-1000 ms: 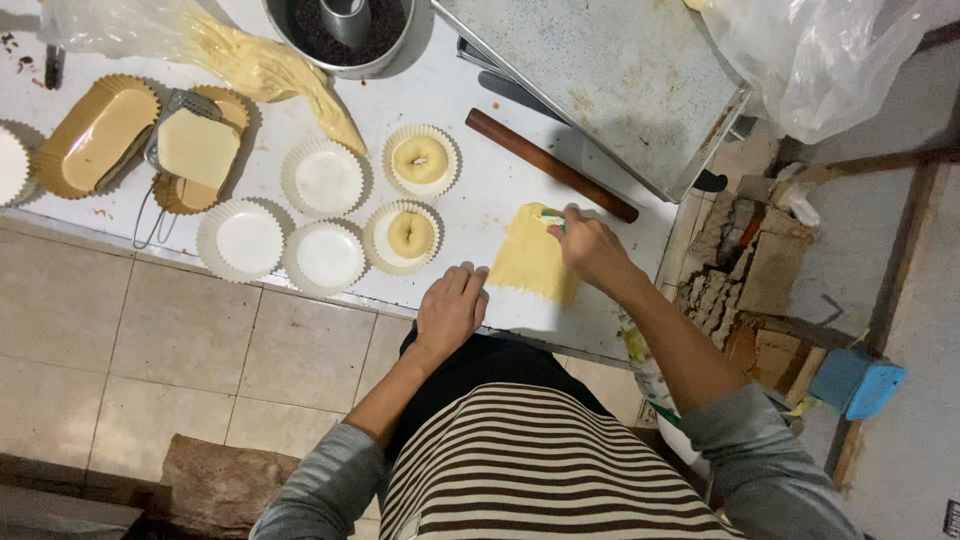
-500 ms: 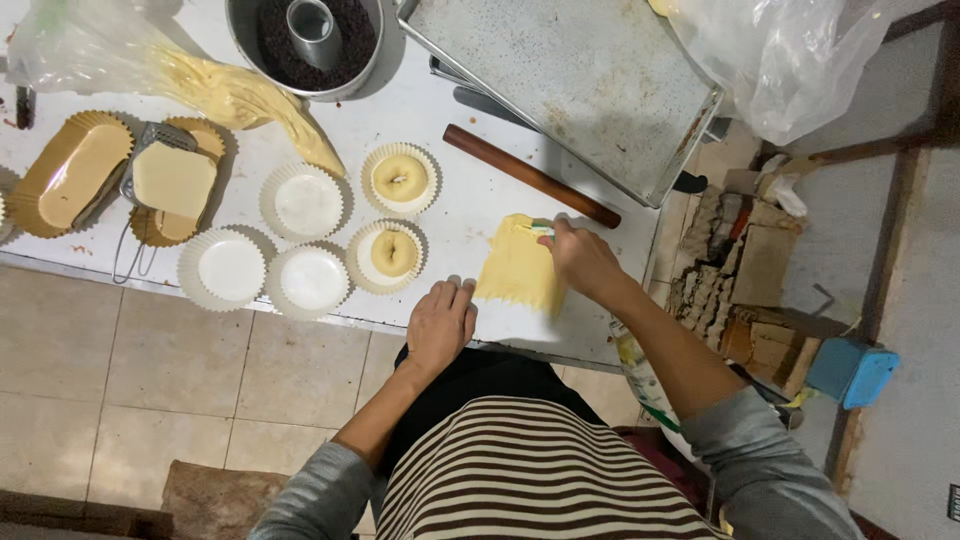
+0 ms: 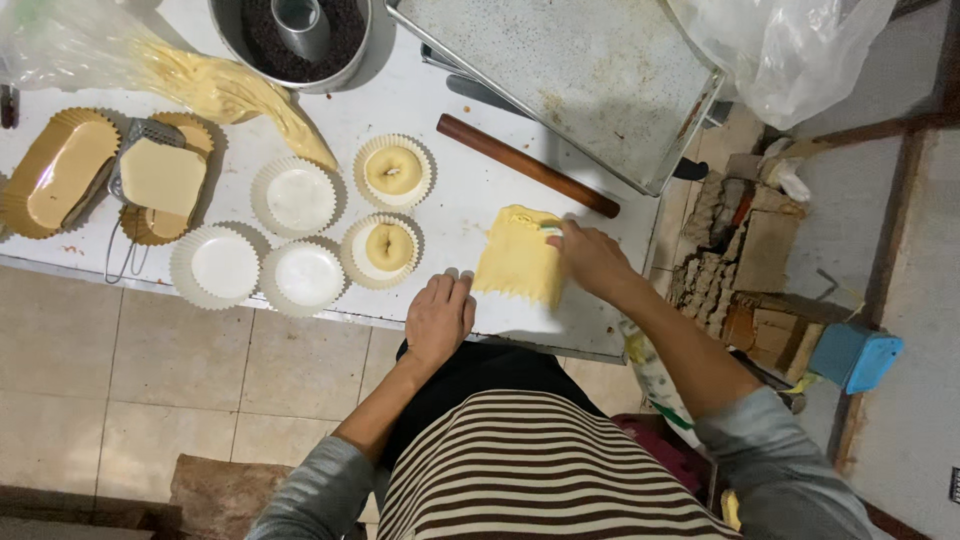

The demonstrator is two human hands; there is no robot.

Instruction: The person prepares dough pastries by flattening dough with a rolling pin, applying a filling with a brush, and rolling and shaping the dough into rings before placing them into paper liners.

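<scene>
Now my left hand point(image 3: 438, 318) lies flat, palm down, fingers together, on the white table point(image 3: 450, 190) edge, holding nothing. Left of it sit five white paper cups, two with ring-shaped dough point(image 3: 389, 246), three empty point(image 3: 296, 197). Just right of it lies one yellow dough sheet point(image 3: 518, 264). My right arm reaches forward; my right hand point(image 3: 590, 257) pinches that sheet's far corner.

A white worktop point(image 3: 420, 110) fills the upper left, its front edge running above a floor of pale beige tiles point(image 3: 130, 370). Past the worktop's right edge lies grey concrete floor point(image 3: 920, 300), with stacked cardboard boxes point(image 3: 740, 260) and a small blue tub point(image 3: 855, 355) beside them. Light falls evenly.
</scene>
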